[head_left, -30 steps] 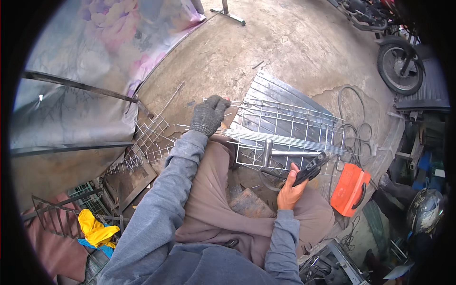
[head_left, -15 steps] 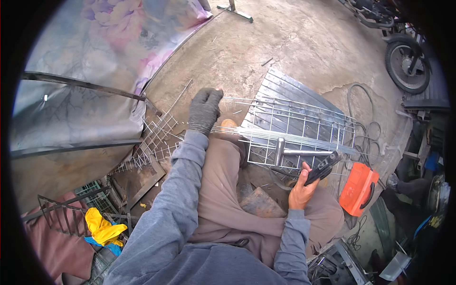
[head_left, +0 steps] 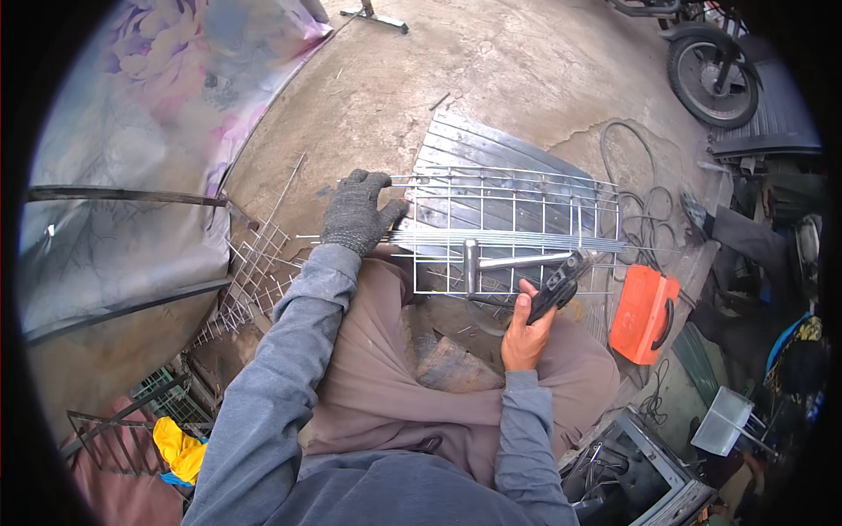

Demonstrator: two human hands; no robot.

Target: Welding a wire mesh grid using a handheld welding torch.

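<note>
Your left hand (head_left: 358, 210), in coarse grey knit, spreads thumb from fingers beside slim, straight metal rods (head_left: 491, 238); your bare right hand (head_left: 524, 340) grips a black, angular tool (head_left: 556, 289). Before your knees, a square-meshed wire grid (head_left: 516, 216) overlaps shiny, ribbed sheeting (head_left: 458, 145).

Catalogued: motorcycle (head_left: 715, 79), ahead and right of right hand (head_left: 526, 337), cut off above; black tool (head_left: 560, 287), in same hand, lower end hidden by fingers.
</note>
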